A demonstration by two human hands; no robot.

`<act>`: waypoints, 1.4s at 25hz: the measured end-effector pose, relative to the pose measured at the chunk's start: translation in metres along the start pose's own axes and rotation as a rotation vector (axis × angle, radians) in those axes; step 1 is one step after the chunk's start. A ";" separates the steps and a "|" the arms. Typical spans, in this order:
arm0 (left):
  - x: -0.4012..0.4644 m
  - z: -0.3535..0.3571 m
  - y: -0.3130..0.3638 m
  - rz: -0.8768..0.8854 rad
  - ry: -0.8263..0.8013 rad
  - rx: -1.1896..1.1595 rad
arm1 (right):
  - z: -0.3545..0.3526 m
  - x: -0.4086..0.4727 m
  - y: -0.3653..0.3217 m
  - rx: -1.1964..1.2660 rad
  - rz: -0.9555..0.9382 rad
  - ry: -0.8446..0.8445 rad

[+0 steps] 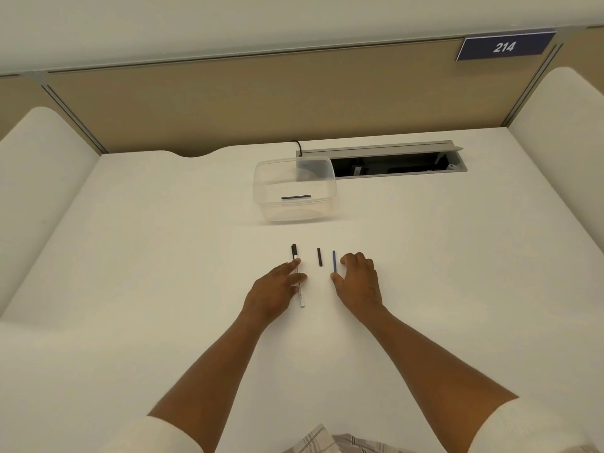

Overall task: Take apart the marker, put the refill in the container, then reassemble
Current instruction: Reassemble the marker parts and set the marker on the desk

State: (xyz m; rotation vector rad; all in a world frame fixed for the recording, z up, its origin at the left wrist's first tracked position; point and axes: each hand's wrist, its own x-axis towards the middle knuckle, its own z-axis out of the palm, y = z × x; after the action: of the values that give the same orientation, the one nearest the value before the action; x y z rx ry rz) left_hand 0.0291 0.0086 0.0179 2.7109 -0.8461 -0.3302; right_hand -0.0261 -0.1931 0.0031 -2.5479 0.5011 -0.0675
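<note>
A white marker body [301, 297] with a black tip end [294, 250] lies on the white desk, pointing away from me. My left hand [276, 291] rests over its middle, fingers touching it but not closed. A short black piece [319, 257] lies just right of it. A thin blue refill [334, 261] lies further right, with my right hand [358, 281] beside it, thumb and fingers apart around its near end. A clear plastic container [294, 189] stands further back with another blue refill [295, 197] inside.
An open grey cable tray [392, 163] is set into the desk behind the container, with a black cable [297, 146] at its left end. Beige partition panels enclose the desk, with a sign reading 214 [505, 46] at the upper right.
</note>
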 end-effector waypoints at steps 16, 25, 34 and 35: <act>-0.026 -0.003 0.013 0.003 0.045 0.114 | -0.003 -0.009 -0.007 -0.311 -0.100 -0.050; -0.030 -0.008 0.015 -0.115 0.057 0.132 | -0.014 -0.026 0.003 -0.271 -0.048 -0.030; -0.022 -0.011 0.018 -0.136 0.055 0.138 | -0.025 -0.028 0.011 -0.020 -0.160 -0.124; -0.021 -0.011 0.018 -0.140 0.059 0.135 | -0.026 -0.027 0.012 0.002 -0.188 -0.127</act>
State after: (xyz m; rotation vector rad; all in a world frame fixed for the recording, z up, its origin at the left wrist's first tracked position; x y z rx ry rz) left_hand 0.0061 0.0092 0.0374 2.8973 -0.6872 -0.2279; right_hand -0.0594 -0.2051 0.0205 -2.5706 0.2114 0.0260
